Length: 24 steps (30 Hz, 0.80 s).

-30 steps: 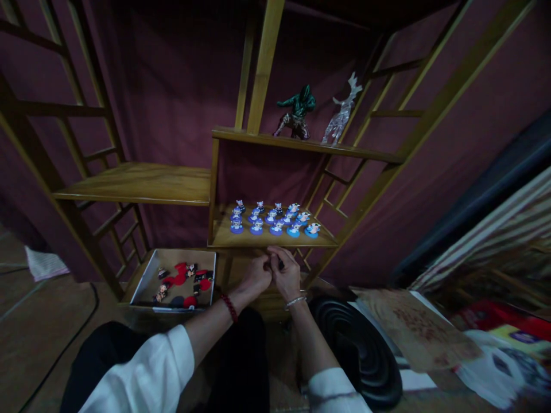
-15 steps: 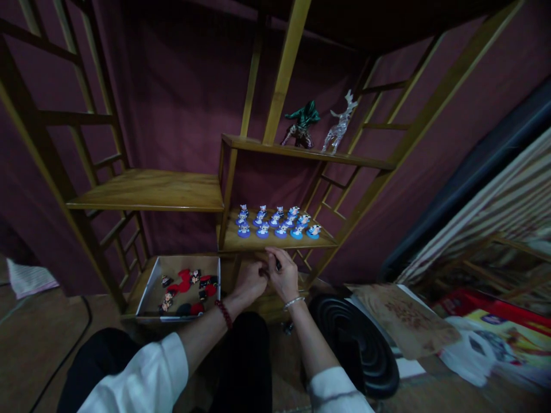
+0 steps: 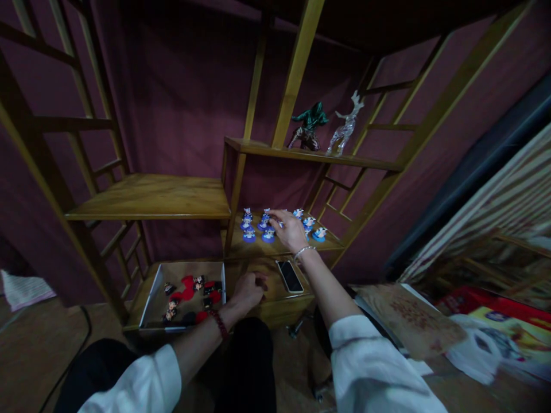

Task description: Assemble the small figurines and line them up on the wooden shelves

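My right hand point(image 3: 289, 230) reaches over the small purple and blue figurines on the low shelf point(image 3: 284, 245). Its thumb and index finger are apart, their tips beside a purple figurine point(image 3: 264, 222); no object shows between them. Several figurines behind the hand are partly covered. Below the shelf, my left hand point(image 3: 248, 293) hovers over or rests on the wooden base, loosely curled with a gap between thumb and fingers and nothing visible in it. A phone point(image 3: 290, 276) with a dark screen lies to its right. Purple figurines point(image 3: 249, 234) stand in rows at the left.
A white-rimmed box point(image 3: 148, 295) with red and black figures sits left of my left hand. Above are a green hooded figure point(image 3: 310, 123) and a clear deer figure point(image 3: 344, 129). A wooden upright point(image 3: 235, 201) borders the low shelf. Cardboard point(image 3: 408, 315) and bags lie right.
My hands were together in front of the shelf. The right has moved up and forward over the figurines, uncovering the phone; the left stays low, slightly further left.
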Tool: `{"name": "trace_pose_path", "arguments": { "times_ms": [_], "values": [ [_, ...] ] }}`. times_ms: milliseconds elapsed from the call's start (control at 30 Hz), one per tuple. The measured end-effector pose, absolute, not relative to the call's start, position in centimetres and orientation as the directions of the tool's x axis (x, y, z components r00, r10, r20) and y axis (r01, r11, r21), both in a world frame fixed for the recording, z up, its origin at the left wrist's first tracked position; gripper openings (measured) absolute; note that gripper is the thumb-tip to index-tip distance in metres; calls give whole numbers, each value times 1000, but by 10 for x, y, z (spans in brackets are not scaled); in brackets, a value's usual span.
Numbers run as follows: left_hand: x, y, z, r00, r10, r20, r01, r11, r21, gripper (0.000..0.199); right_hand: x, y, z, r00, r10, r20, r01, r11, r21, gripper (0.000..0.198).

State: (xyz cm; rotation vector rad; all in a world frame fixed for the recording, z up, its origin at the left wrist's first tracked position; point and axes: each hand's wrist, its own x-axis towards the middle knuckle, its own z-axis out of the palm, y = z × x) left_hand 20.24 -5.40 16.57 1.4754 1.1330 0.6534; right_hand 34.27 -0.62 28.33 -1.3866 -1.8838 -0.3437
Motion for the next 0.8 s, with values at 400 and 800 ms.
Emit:
{"name": "trace_pose_path", "arguments": {
  "times_ms": [400, 800],
  "values": [
    [203, -40, 187, 375, 922, -95, 200, 20, 980, 23, 349, 77, 306, -164, 943, 288, 954, 226, -197, 36],
    [214, -19, 162, 325, 944, -60, 185, -1, 983, 23, 339, 142, 307, -380, 923, 65, 923, 383, -37, 44]
  ]
}}
